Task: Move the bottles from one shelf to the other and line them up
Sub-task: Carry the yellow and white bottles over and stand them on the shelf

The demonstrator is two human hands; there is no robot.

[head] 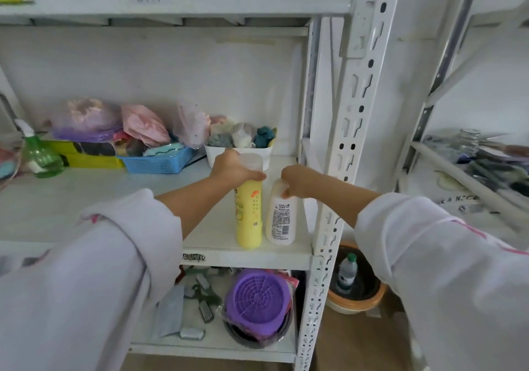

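On the shelf (217, 239), by its front edge: yellow bottle (249, 219) upright, white bottle (281, 221) just right | left hand (232, 168) clamped round yellow bottle's top | right hand (297, 181) pinching white bottle's top | white basket (237, 153) behind yellow bottle.

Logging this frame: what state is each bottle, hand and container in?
yellow bottle: upright at shelf front, cap on, gripped near top
white bottle: upright beside it, gripped at top
left hand: curled round yellow bottle
right hand: curled round white bottle
green spray bottle: upright, untouched
white tub: filled
blue basket: filled
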